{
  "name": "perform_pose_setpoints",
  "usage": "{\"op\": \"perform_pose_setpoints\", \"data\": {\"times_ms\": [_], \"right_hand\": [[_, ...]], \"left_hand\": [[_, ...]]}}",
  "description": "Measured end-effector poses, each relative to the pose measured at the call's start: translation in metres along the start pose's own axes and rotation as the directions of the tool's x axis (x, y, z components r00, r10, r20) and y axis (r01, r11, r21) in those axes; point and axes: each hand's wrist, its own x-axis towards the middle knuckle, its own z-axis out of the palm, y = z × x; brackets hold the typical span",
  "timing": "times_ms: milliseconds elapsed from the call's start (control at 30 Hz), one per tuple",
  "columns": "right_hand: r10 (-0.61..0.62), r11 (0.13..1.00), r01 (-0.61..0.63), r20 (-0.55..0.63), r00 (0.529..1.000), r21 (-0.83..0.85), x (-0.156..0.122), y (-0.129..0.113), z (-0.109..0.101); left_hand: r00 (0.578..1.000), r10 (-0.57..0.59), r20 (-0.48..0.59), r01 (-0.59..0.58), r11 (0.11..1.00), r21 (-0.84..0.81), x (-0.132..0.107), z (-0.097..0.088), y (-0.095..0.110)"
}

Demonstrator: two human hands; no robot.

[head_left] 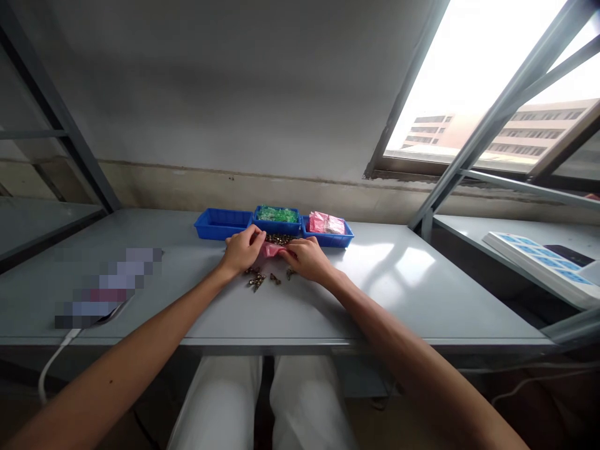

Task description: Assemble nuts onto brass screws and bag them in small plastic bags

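Note:
Between my two hands is a small pink plastic bag [270, 250]. My left hand [242, 251] pinches its left side with thumb and finger together. On the other side, my right hand [307, 257] is closed on the bag's right edge. Small brass-coloured screws [256, 280] lie loose on the table just below the hands. Behind the bag is a larger heap of similar metal pieces [280, 239], partly covered by my fingers. Whether anything is inside the bag cannot be made out.
Three blue bins stand in a row behind my hands: a left bin [220, 235], a middle one with green bags [277, 214], a right one with pink bags [327, 222]. A phone with a cable [74, 334] lies left on the grey table [290, 319]. Metal posts flank both sides.

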Motion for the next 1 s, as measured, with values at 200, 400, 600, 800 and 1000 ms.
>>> {"op": "perform_pose_setpoints", "data": {"times_ms": [200,400,600,800,1000], "right_hand": [[0.24,0.906,-0.166,-0.15,0.959,0.389,0.004,0.011,-0.005],[0.389,0.656,-0.212,-0.083,0.918,0.724,0.008,0.013,-0.004],[0.393,0.175,-0.301,0.214,0.895,0.938,0.01,0.005,-0.001],[0.397,0.047,-0.26,0.221,0.891,0.965,0.008,0.003,-0.004],[0.437,0.184,-0.297,0.193,0.879,0.937,0.007,0.009,0.0]], "left_hand": [[0.995,0.104,0.002,-0.103,0.992,-0.075,0.005,0.002,-0.013],[0.987,0.154,0.052,-0.149,0.985,-0.085,0.002,0.012,-0.01],[0.996,0.042,0.081,0.012,0.816,-0.578,0.006,0.008,-0.005],[0.987,-0.072,0.145,0.157,0.645,-0.747,0.009,0.008,-0.009],[0.988,-0.042,0.147,0.134,0.702,-0.7,0.01,0.007,-0.014]]}}
